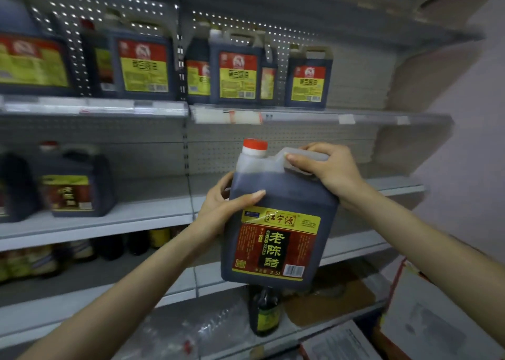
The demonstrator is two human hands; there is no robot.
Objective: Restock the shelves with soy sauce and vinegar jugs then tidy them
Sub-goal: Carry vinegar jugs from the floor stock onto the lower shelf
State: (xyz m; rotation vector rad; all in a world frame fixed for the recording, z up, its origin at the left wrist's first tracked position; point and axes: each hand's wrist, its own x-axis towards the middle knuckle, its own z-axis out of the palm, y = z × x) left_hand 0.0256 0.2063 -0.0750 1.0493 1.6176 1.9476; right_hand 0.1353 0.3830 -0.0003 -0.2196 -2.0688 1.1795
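Looking at a big vinegar jug (281,223) up in mid-air, right in front of the middle shelf (109,220), not resting on anything. Dark liquid inside, red cap (255,147) on top, label facing the camera, tilted a little. Gripped at the top handle by the right hand (325,168), fingers wrapped round it. Held at the side by the left hand (221,206), thumb across the front shoulder, fingers curled round the far edge. Further left on that same shelf, a second jug (76,184), pretty blurry. On the shelf above (300,116), a row of soy sauce jugs (237,72) with red and yellow labels. Below the held one, a small dark bottle (263,313), plus cardboard boxes (426,318) at lower right.
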